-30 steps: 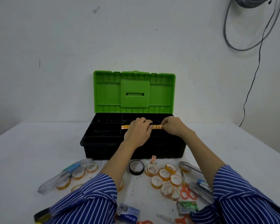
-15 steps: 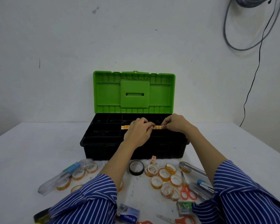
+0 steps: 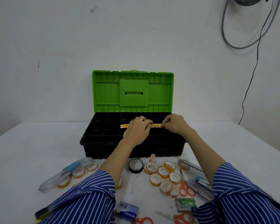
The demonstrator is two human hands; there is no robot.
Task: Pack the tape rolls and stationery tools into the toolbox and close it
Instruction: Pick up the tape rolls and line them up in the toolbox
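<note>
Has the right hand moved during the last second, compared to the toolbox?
Barely. The right hand still pinches the right end of the row of tape rolls inside the toolbox, with no clear shift against its green lid.

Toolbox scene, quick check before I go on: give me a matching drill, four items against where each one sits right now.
Things:
1. row of tape rolls
2. black tape roll
3. toolbox lid
4. blue staple box

Places:
A. upright against the wall
B. held by both hands over the toolbox tray
C. near table edge, between the sleeves
D. on the table, just in front of the toolbox

Pairs: 1-B, 2-D, 3-A, 4-C
</note>
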